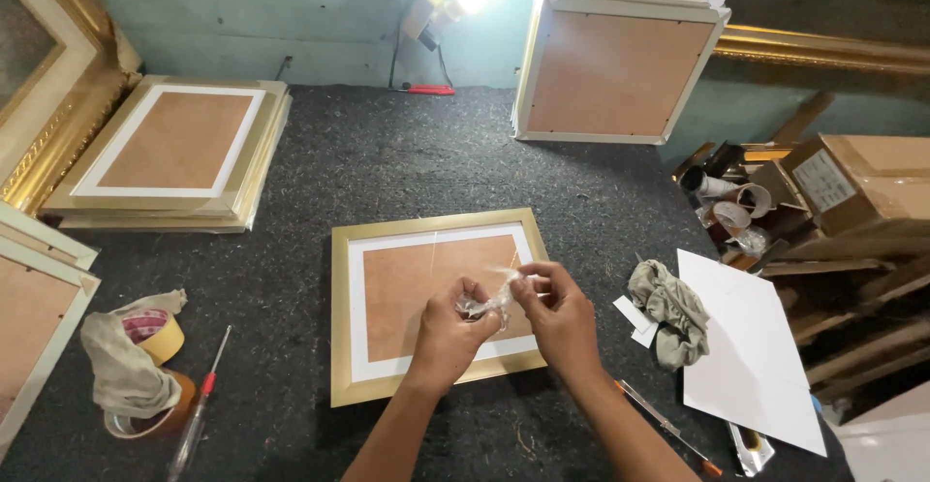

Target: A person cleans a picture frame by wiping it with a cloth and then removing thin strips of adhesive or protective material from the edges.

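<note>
Above a gold-edged rectangular picture frame (436,303) lying face down on a dark felt bench, the left hand (453,332) and right hand (554,312) pinch 1 crumpled scrap of clear plastic film (489,303), fingers clamped; the frame's brown backing board appears already fitted.

— What lies under your hands?
— A frame (436,303), flat on the table (387,153); your hands hold a crumpled film (489,303) over it.
— And beside it?
— Tape rolls (155,337) and a screwdriver (199,409) left of you, a rag (668,312) and sheet (746,346) right, stacked frames (174,148) behind-left.
</note>
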